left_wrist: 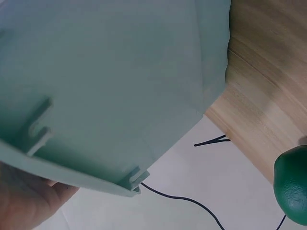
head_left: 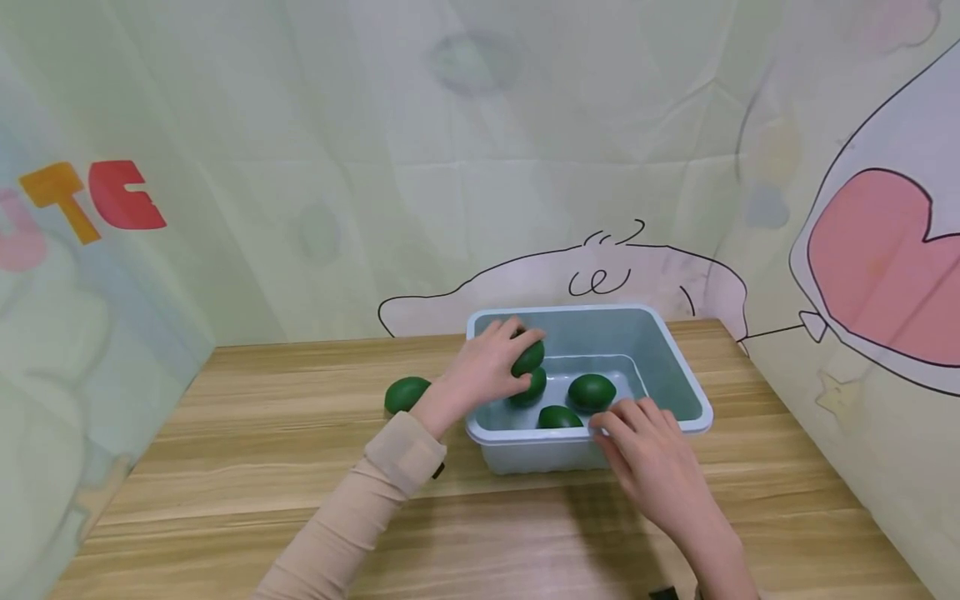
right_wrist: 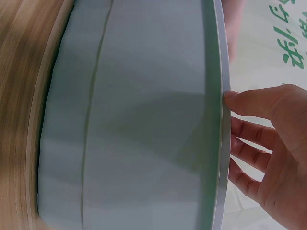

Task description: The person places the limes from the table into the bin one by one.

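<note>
My left hand (head_left: pixel 491 358) reaches over the left wall of a pale blue-green plastic basin (head_left: pixel 663 321). Its fingers and thumb hold a dark green oval fruit (head_left: pixel 529 357), directly above another green fruit (head_left: pixel 531 390) in the basin. Two more lie on the basin floor: one fruit (head_left: pixel 592 392) near the middle, one fruit (head_left: pixel 559 417) partly hidden by the front rim. My right hand (head_left: pixel 652 454) pinches the front rim; in the right wrist view its thumb (right_wrist: pixel 254 101) is on the rim with the fingers beyond it. The left wrist view hides the held fruit behind the wall.
One loose green fruit (head_left: pixel 406 395) lies on the wooden table (head_left: pixel 285 458), left of the basin and beside my left wrist. A printed cloth backdrop (head_left: pixel 337 183) stands along the table's back and right edges. Dark cables (left_wrist: pixel 192 199) show in the left wrist view.
</note>
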`<state>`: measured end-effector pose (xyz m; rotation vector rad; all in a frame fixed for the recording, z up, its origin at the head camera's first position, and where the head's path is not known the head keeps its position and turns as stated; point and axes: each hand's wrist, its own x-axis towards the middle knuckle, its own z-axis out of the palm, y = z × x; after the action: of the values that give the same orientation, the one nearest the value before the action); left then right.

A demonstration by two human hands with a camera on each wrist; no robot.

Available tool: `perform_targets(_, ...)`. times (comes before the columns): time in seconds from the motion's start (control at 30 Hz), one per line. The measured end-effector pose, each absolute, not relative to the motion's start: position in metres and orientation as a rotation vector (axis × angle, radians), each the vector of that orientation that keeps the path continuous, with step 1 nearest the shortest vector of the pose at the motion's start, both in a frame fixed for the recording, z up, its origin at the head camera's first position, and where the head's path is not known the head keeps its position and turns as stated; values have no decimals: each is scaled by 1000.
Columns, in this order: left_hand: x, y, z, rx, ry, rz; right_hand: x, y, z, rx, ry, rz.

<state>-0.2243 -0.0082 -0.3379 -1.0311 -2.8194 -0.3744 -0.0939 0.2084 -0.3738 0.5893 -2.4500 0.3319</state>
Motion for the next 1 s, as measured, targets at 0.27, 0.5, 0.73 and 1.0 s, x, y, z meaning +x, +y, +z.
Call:
perform_targets(0.27, -223, -9, -343, -1051, -2791, -399, -94, 209, -375, 598, -2430, 334)
perform_targets(0.5, -221, -12, -347, -1061, -2760, -395, -94, 210, -375, 606, -2421, 349)
perform_targets(0.73, -218, -15, -352, -1065, -2743, -378, -93, 209, -375, 609, -2422, 346)
perform_targets(1.0, -211, -20, -349, -1062, -2701, -366, -94, 209, -375, 613, -2419, 350)
